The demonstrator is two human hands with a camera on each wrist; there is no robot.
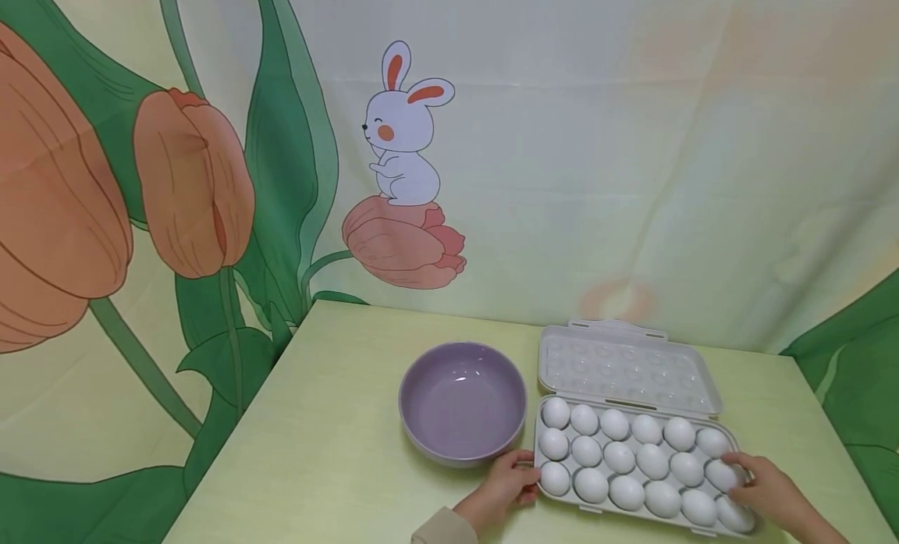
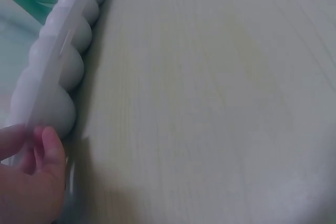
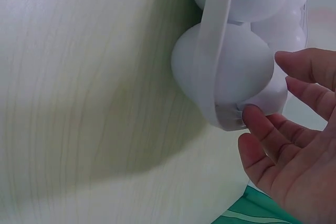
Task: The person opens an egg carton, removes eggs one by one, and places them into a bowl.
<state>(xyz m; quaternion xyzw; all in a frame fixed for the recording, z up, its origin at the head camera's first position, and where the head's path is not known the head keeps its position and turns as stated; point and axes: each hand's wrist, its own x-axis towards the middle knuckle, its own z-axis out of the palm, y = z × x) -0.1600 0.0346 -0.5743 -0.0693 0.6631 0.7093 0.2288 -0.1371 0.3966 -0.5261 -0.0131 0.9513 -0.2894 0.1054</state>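
Rows of white eggs [image 1: 619, 457] sit in an opened white egg tray [image 1: 600, 510] at the table's front right. My left hand [image 1: 500, 484] grips the tray's left end; the left wrist view shows fingers and thumb of this hand [image 2: 34, 174] at its rim. At the other end, my right hand [image 1: 769, 493] has thumb and forefinger about an egg [image 1: 723, 475] in the middle row, which still sits in its cup. In the right wrist view, another fingertip [image 3: 252, 114] of that hand touches the tray's end, and the lower fingers hang loosely bent.
A purple bowl [image 1: 463, 403] stands just left of the tray, close to my left hand. The tray's hinged lid [image 1: 628, 368] lies folded back behind it. A printed cloth [image 1: 534, 177] with tulips and a rabbit hangs at the table's back edge.
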